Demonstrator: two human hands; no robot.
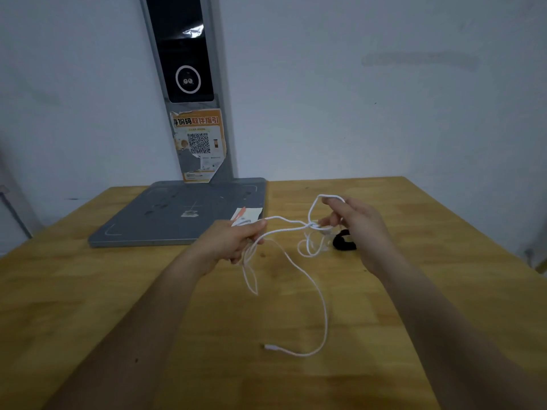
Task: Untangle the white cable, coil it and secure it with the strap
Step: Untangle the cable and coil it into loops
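You are at the untangling step: your left hand (236, 241) pinches the white cable (299, 269) and your right hand (355, 223) holds a loop of it above the wooden surface (118, 291), so next you likely tease open the knot (310, 227) between them, leaving the black strap (343, 243) for later.

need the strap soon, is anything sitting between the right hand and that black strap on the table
Nothing separate blocks it. The black strap lies on the wooden table just beside the right hand. That hand is busy, though, pinching the tangled white cable, whose small loops hang just left of the strap. The left hand grips the cable too.
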